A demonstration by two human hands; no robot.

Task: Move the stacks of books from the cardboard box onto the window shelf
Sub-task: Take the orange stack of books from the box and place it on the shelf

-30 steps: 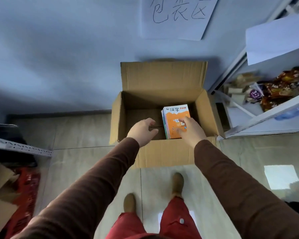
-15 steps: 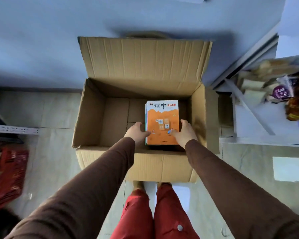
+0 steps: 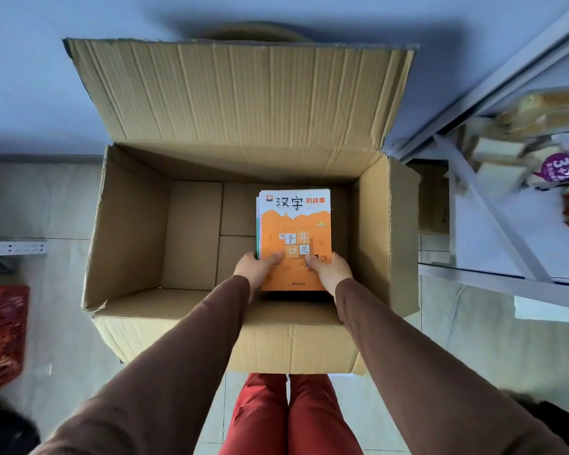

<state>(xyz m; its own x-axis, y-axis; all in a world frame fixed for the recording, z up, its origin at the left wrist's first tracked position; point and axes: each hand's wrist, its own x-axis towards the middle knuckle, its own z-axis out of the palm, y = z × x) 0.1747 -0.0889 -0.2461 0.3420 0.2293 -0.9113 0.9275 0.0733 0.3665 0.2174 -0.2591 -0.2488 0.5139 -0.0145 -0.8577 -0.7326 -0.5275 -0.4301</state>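
Note:
An open cardboard box (image 3: 129, 224) stands on the floor in front of me, its back flap raised against the wall. Inside, toward the right, is a stack of books (image 3: 294, 221) with an orange and white cover on top. My left hand (image 3: 255, 269) grips the stack's near left corner, thumb on the cover. My right hand (image 3: 330, 269) grips the near right corner in the same way. The rest of the box floor shows bare cardboard. The lower books in the stack are mostly hidden.
A white metal shelf unit (image 3: 506, 231) with snack packets (image 3: 558, 165) stands close on the right. A red crate (image 3: 1, 336) sits on the floor at the left, below a grey rack edge (image 3: 12, 247). My red-trousered legs touch the box front.
I have leaned in over the box, so it fills more of the view. Both hands went from reaching toward the books to closing on the stack's near corners.

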